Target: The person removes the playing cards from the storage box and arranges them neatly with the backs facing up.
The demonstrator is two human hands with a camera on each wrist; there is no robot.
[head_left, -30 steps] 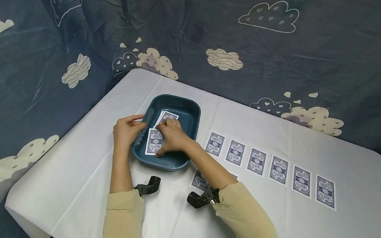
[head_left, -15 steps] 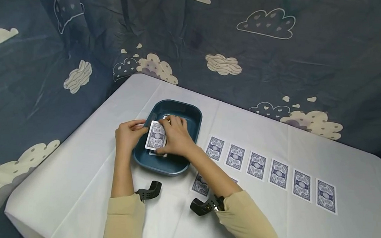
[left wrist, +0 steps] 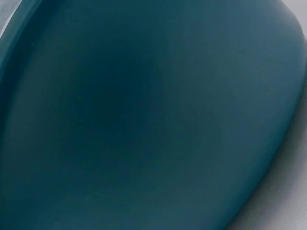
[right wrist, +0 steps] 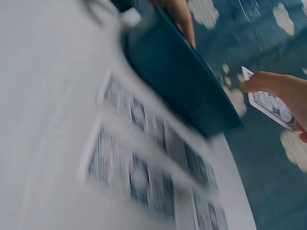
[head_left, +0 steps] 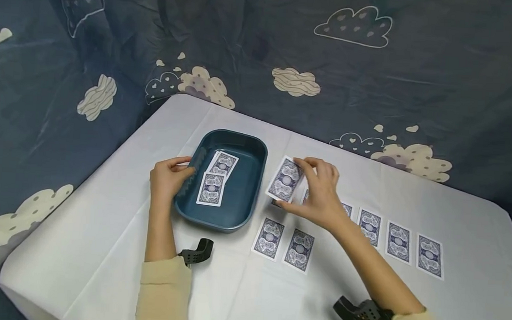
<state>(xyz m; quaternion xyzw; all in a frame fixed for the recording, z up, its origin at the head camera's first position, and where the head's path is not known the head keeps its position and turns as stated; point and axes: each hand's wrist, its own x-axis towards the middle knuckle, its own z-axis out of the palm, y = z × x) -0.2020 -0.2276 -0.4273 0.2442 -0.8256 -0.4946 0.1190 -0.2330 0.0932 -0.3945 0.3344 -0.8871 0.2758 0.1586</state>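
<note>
My left hand (head_left: 167, 179) holds the left rim of a dark teal tray (head_left: 240, 193), thumb at the inner side. The tray's wall (left wrist: 144, 120) fills the left wrist view. In the tray lie a few overlapping playing cards, blue-backed and face down; the nearer card (head_left: 210, 189) partly covers the farther one (head_left: 224, 164). Right of the tray, my right hand (head_left: 322, 196) pinches a tilted playing card (head_left: 286, 179) by its edges, thumb below and fingers above. This held card (right wrist: 273, 108) also shows in the right wrist view. It hides most of a card behind it.
A back row of several face-down cards (head_left: 370, 226) runs rightward across the white-covered table (head_left: 116, 210), some hidden behind my right hand. Two more cards (head_left: 269, 238) lie in front, near the tray's right corner. A dark cloud-patterned cloth (head_left: 228, 31) hangs behind.
My right hand has left the tray and moved right with a card, now over the row. The two front cards have come into full view. My left hand stays on the rim.
</note>
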